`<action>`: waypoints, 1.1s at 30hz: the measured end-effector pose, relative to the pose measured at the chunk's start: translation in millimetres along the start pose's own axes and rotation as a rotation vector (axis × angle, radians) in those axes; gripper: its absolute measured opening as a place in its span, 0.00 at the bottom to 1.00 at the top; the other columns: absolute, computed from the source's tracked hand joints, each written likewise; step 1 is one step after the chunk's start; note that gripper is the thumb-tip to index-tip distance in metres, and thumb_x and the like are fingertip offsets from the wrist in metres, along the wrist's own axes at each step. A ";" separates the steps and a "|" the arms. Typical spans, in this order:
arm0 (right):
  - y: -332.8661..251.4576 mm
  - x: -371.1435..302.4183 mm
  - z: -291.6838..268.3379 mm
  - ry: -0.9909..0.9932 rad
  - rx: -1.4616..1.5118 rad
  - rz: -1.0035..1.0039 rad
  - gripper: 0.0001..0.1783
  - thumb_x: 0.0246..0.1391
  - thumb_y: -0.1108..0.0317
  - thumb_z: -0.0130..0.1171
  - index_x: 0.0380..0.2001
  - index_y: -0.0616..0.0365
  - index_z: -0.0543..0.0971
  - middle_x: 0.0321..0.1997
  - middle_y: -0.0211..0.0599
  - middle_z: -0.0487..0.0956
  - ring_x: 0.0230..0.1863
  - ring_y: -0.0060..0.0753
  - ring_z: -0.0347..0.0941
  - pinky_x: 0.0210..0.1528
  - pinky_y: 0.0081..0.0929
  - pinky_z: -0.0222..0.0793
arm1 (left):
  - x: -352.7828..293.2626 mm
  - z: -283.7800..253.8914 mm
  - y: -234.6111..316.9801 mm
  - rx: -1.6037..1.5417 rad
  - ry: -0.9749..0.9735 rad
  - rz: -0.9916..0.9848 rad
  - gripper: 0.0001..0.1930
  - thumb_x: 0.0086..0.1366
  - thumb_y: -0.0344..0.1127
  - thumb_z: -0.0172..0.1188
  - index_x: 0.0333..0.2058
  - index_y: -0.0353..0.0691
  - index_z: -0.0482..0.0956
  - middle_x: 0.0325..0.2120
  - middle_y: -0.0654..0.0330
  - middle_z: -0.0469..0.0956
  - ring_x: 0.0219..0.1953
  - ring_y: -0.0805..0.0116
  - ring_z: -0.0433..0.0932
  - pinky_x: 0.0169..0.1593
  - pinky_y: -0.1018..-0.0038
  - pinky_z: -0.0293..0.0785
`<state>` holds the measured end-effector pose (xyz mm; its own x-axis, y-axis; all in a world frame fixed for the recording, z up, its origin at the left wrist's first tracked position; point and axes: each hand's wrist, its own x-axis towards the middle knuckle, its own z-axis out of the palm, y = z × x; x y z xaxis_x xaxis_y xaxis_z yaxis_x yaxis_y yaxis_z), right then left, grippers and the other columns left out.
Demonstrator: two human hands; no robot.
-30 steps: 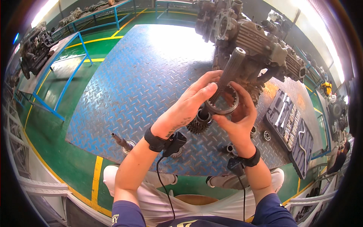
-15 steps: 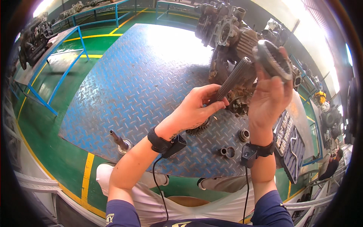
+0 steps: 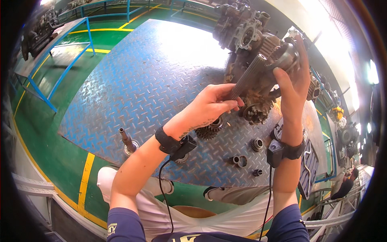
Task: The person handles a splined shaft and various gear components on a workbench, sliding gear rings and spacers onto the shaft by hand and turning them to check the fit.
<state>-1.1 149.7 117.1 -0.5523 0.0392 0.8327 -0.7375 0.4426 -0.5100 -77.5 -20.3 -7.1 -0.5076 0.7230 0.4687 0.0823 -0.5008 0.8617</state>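
My left hand point(image 3: 211, 101) is closed around the lower end of a long splined shaft point(image 3: 250, 76), which leans up to the right above the table. A cup-like round metal gear ring point(image 3: 285, 57) is gripped in my right hand point(image 3: 296, 82), thumb on its near side and fingers behind the far side. Its lower left edge appears close to the shaft's top end; I cannot tell whether they touch. Beneath my left hand a dark toothed gear point(image 3: 209, 131) lies on the table, partly covered.
The blue diamond-plate table point(image 3: 133, 88) carries a large gearbox assembly point(image 3: 248, 34) at the far right. Near its front edge are an upright shaft point(image 3: 127, 141), a small gear point(image 3: 256, 144), metal rings point(image 3: 241, 161) and a small dark sleeve point(image 3: 257, 172). A tool case point(image 3: 308, 175) lies at right.
My right hand has turned the gear ring over and shifted its thumb to the near side. The left hand still holds the shaft in much the same pose. The view has shifted slightly.
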 end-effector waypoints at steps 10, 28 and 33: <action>-1.1 -10.4 2.7 -0.252 -0.041 0.339 0.30 0.48 0.72 0.67 0.56 0.72 0.75 0.48 0.36 0.80 0.46 0.22 0.76 0.53 0.24 0.72 | -1.7 1.9 -5.0 0.048 0.102 0.089 0.30 0.68 0.27 0.53 0.68 0.34 0.62 0.57 0.52 0.75 0.56 0.68 0.76 0.56 0.71 0.74; 28.3 -89.1 39.2 -0.540 -0.406 0.406 0.28 0.36 0.67 0.75 0.43 0.65 0.79 0.34 0.37 0.81 0.36 0.33 0.77 0.42 0.32 0.73 | -5.8 12.7 31.3 0.615 0.293 0.210 0.14 0.65 0.32 0.63 0.46 0.27 0.79 0.31 0.46 0.82 0.35 0.58 0.82 0.43 0.65 0.77; 29.9 -97.7 41.7 -0.644 -0.393 0.411 0.33 0.38 0.67 0.75 0.50 0.67 0.77 0.48 0.49 0.79 0.52 0.49 0.76 0.55 0.38 0.70 | -11.4 14.4 42.3 0.578 0.235 0.193 0.13 0.63 0.30 0.65 0.43 0.27 0.80 0.30 0.45 0.82 0.33 0.58 0.82 0.42 0.66 0.77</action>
<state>14.6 121.8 11.5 -0.9468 -0.1991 0.2528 -0.3081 0.7877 -0.5335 -55.9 -42.9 26.7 -0.6063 0.4891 0.6270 0.6054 -0.2274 0.7627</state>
